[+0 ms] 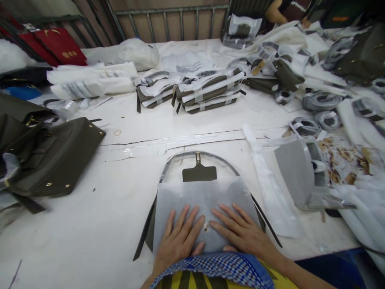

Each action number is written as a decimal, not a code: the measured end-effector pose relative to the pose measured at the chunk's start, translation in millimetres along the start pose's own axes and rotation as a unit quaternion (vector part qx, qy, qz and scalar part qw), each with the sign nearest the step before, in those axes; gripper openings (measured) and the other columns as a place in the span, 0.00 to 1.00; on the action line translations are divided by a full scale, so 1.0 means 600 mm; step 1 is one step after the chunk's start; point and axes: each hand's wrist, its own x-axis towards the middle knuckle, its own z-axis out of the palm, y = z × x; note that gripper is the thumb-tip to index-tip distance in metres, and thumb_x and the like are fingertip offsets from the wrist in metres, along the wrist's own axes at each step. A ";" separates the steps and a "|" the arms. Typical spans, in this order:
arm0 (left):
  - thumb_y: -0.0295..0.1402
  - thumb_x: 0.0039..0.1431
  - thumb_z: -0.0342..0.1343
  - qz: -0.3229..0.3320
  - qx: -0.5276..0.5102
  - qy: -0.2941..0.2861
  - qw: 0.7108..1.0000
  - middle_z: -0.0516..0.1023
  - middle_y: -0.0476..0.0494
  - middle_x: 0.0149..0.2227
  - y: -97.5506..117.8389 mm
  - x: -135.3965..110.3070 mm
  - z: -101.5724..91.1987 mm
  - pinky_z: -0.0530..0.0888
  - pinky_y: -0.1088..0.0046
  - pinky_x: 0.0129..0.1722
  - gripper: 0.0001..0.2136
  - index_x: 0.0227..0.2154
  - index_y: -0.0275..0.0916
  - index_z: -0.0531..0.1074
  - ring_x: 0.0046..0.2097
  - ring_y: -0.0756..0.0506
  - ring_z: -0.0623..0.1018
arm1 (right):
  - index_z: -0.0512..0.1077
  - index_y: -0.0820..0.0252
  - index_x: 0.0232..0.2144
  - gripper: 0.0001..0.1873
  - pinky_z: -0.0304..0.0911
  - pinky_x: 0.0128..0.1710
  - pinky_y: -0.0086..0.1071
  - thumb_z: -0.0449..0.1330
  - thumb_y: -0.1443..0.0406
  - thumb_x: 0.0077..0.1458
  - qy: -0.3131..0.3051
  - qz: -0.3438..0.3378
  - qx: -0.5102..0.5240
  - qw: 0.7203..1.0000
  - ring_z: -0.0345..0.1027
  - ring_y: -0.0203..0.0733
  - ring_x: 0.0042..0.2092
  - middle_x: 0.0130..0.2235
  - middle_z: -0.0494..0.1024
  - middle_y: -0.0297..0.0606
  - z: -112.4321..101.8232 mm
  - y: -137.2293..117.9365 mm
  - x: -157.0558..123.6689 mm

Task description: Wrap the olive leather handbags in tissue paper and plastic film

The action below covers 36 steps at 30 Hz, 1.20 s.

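An olive handbag (149, 235) lies flat at the table's near edge, its front covered by a whitish translucent sheet (201, 196). Both palms press down on that sheet with fingers stretched: my left hand (180, 233) on the left half, my right hand (240, 229) on the right. Between my fingertips a small gold clasp (206, 227) shows through a hole in the sheet. Beyond the sheet's top edge, the bag's flap tab (199, 174) sticks out inside the plastic-wrapped handle (171, 158). Dark straps stick out at both sides.
Larger olive bags (66, 156) stand at left. Wrapped bag bundles (210, 90) lie at the back. On the right are a white foam strip (270, 188), a grey tape dispenser (300, 172), coiled straps (321, 100) and brown scraps (345, 156). Another person's arm (275, 14) shows at the back right.
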 end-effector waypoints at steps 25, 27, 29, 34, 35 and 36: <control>0.54 0.62 0.52 -0.070 -0.044 -0.127 0.988 0.78 0.35 0.49 -0.083 0.107 -0.064 0.58 0.47 0.64 0.29 0.53 0.33 0.69 0.52 0.36 0.75 | 0.71 0.64 0.53 0.21 0.60 0.58 0.53 0.53 0.56 0.66 -0.048 0.168 0.083 0.981 0.72 0.53 0.48 0.47 0.79 0.48 -0.042 0.070 0.092; 0.55 0.61 0.53 -0.063 -0.062 -0.123 0.989 0.78 0.37 0.45 -0.087 0.113 -0.074 0.59 0.47 0.63 0.28 0.49 0.33 0.70 0.48 0.37 0.76 | 0.73 0.62 0.48 0.19 0.57 0.59 0.55 0.52 0.55 0.66 -0.057 0.159 0.095 0.981 0.72 0.51 0.44 0.42 0.79 0.45 -0.057 0.076 0.101; 0.55 0.60 0.54 -0.058 -0.078 -0.120 0.988 0.77 0.38 0.41 -0.090 0.119 -0.083 0.65 0.49 0.58 0.26 0.46 0.34 0.71 0.45 0.37 0.76 | 0.73 0.61 0.45 0.17 0.59 0.56 0.53 0.53 0.55 0.65 -0.069 0.150 0.117 0.979 0.70 0.50 0.42 0.38 0.77 0.43 -0.069 0.082 0.108; 0.49 0.64 0.51 -0.072 -0.083 -0.134 0.985 0.72 0.44 0.31 -0.099 0.129 -0.086 0.71 0.60 0.37 0.17 0.35 0.39 0.71 0.35 0.40 0.72 | 0.72 0.59 0.37 0.16 0.63 0.41 0.43 0.54 0.53 0.64 -0.101 0.152 0.142 0.973 0.67 0.49 0.38 0.34 0.74 0.41 -0.068 0.094 0.113; 0.48 0.65 0.51 -0.073 -0.076 -0.135 0.985 0.72 0.44 0.31 -0.099 0.130 -0.084 0.71 0.60 0.37 0.16 0.34 0.39 0.71 0.35 0.40 0.72 | 0.71 0.59 0.35 0.17 0.63 0.41 0.43 0.53 0.53 0.65 -0.101 0.150 0.135 0.974 0.67 0.49 0.38 0.33 0.73 0.41 -0.064 0.095 0.113; 0.48 0.66 0.50 -0.071 -0.068 -0.135 0.986 0.72 0.44 0.31 -0.100 0.130 -0.081 0.71 0.60 0.38 0.16 0.34 0.39 0.70 0.36 0.40 0.73 | 0.71 0.59 0.34 0.17 0.62 0.40 0.42 0.53 0.53 0.65 -0.096 0.146 0.125 0.977 0.67 0.48 0.37 0.32 0.73 0.40 -0.061 0.096 0.113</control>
